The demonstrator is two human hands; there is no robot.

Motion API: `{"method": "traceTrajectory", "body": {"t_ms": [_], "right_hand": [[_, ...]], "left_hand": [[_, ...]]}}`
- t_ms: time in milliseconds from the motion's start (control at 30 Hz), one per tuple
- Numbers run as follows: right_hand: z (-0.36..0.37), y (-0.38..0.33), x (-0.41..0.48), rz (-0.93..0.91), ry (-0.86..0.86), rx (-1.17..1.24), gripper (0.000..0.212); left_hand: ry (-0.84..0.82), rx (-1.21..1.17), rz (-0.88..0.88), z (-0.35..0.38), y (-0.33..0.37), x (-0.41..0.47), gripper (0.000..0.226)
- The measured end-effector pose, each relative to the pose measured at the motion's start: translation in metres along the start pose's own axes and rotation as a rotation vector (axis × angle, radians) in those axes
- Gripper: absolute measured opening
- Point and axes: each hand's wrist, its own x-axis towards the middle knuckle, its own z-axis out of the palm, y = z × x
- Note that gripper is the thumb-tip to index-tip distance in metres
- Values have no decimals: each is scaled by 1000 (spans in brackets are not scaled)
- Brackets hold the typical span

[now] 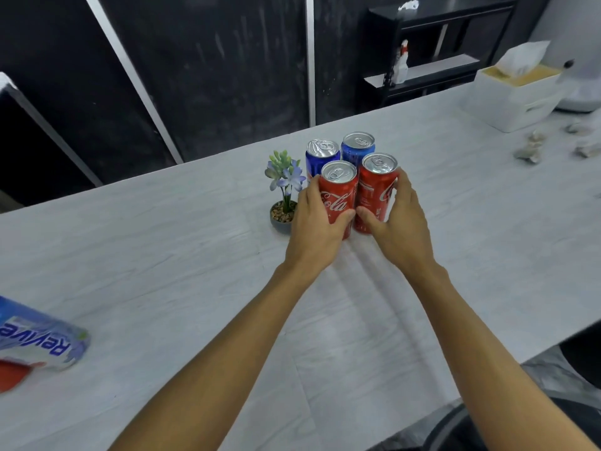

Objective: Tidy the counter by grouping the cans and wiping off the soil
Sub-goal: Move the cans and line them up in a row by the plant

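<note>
red cans [339,193] upright, touching; blue cans [357,154] behind.

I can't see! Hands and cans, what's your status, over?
Left hand grips left red can, right hand grips right red can. Blue cans just behind. Plant pot close left; soil far right.

I read this as an indoor break-room or studio-type space, and I can't pin down home versus office: a pale marble-look table [162,255] runs along dark wall panels [227,76] split by metal strips. Behind it I see a black shelf rack [455,14] with a spray bottle [400,65] on one shelf. On the table: white tissue box [517,96], small potted plant [283,190], soda cans [340,187], and a drinks bottle [39,340] labelled Revive.
</note>
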Motion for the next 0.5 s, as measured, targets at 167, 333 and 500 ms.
{"method": "traceTrajectory", "body": {"t_ms": [167, 333, 500], "right_hand": [[6, 2, 9, 7, 43, 131, 76], [6, 5, 13, 10, 74, 138, 75], [8, 2, -1, -2, 105, 192, 74]], "left_hand": [[80, -135, -67, 12, 3, 7, 76], [101, -160, -77, 16, 3, 6, 73], [117, -191, -84, 10, 1, -4, 75]]}}
